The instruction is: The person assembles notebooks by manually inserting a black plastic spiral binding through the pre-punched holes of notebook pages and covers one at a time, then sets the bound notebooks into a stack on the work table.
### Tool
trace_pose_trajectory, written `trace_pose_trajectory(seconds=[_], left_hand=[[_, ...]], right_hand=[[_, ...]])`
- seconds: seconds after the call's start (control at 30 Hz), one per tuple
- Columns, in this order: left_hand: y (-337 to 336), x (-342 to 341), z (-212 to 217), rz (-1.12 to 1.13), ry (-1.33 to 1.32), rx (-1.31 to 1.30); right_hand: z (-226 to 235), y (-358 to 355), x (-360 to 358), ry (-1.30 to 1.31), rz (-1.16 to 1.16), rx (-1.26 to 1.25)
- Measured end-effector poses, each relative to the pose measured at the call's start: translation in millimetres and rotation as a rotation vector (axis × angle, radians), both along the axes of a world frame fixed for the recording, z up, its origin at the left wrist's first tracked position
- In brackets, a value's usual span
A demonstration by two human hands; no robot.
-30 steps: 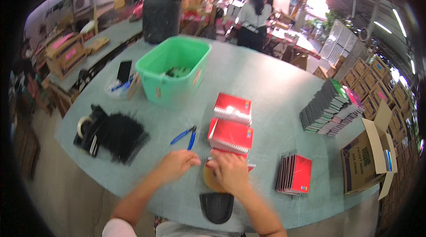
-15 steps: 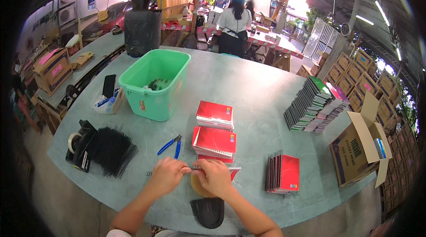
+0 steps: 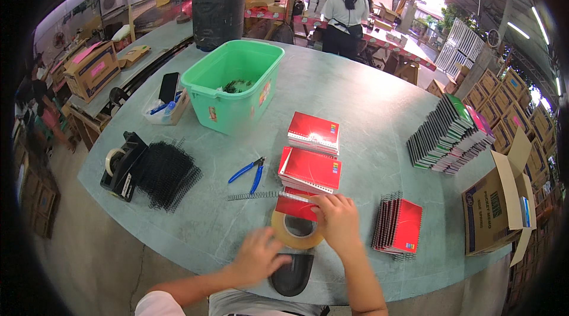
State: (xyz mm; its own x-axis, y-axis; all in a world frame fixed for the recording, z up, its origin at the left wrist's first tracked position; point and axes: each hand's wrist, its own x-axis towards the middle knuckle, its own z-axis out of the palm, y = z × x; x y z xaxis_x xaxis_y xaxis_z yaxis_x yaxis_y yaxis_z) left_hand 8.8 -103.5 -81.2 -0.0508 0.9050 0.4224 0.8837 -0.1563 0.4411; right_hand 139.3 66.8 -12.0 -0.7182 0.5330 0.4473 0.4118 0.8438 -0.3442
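My right hand point(image 3: 339, 221) pinches the right end of a red notebook point(image 3: 296, 206) just in front of the stacks. From that notebook's left end a dark spiral coil point(image 3: 252, 196) sticks out over the table. My left hand point(image 3: 258, 258), smeared by motion, has its fingers apart with nothing in them, close to a black curved pad point(image 3: 291, 274). Partly under the notebook lies a roll of tape point(image 3: 288, 232). Two stacks of red notebooks point(image 3: 314, 132) without coils stand behind it. Blue-handled cutters point(image 3: 248, 175) rest to the left.
Left are a pile of black coils point(image 3: 168, 174), a tape dispenser point(image 3: 123, 168) and a green bin point(image 3: 234, 97). Coiled red notebooks point(image 3: 398, 225) stand to the right, with green and purple notebook stacks point(image 3: 447, 135) and an open carton point(image 3: 495, 215) beyond. A person point(image 3: 345, 17) stands farther back.
My left hand has let go of the coil and moved down toward me. My right hand has shifted to the notebook's right end. The view has swung, moving the scene rightward.
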Motion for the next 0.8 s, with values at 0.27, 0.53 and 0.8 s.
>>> trace_pose_trajectory(seconds=[0.27,0.53,0.8], left_hand=[[67,-81,40,0.017,-0.408,-0.002],[64,-102,51,-0.1,-0.582,-0.398],[65,-81,71,0.044,-0.218,0.061]], right_hand=[[-20,-18,-44,-0.011,0.016,0.099],[-16,-8,-38,-0.019,0.053,0.09],[-25,-9,-46,0.118,0.007,0.114]])
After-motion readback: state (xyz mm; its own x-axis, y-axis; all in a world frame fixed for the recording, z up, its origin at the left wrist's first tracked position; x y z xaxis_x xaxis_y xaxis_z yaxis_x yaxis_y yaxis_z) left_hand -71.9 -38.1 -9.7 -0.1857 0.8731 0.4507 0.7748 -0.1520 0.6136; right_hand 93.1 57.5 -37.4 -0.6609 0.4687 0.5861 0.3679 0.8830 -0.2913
